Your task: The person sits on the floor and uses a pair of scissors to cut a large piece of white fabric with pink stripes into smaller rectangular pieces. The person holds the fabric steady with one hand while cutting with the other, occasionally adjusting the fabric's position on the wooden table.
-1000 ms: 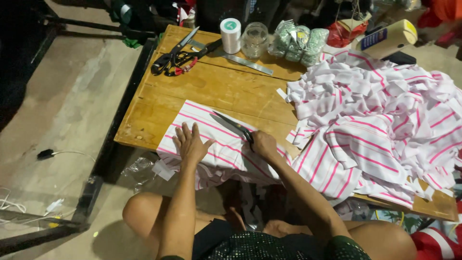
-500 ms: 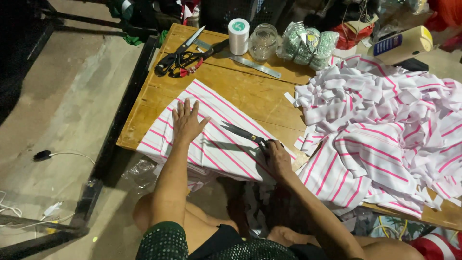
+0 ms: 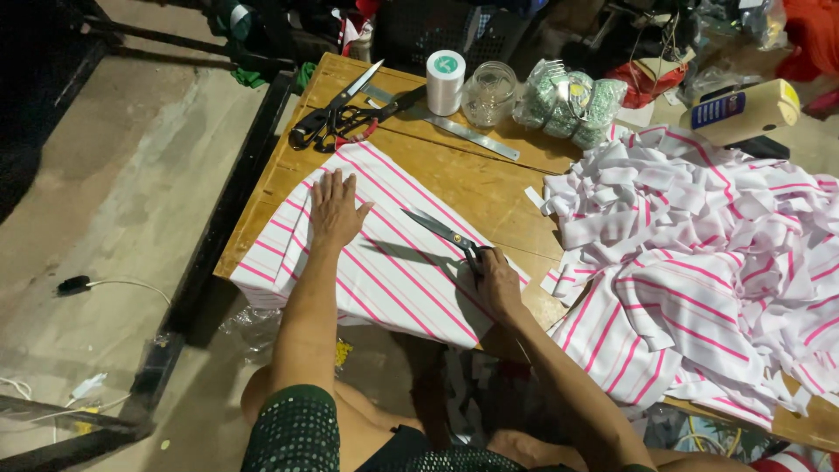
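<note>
Striped cloth (image 3: 384, 262) under spread left hand (image 3: 334, 210), right hand (image 3: 496, 284) fingers gripping scissors (image 3: 446, 234).

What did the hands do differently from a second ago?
The left hand slid farther up the striped cloth, away from the person, and still presses it flat. The right hand kept hold of the scissors, which now lie on the cloth nearer its right edge. The pile of strips and the tools at the table's far edge stayed put.

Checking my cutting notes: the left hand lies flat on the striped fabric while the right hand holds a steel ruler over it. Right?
Not quite. In the head view the right hand holds scissors, not a ruler. The left hand does lie flat on the striped fabric.
</note>
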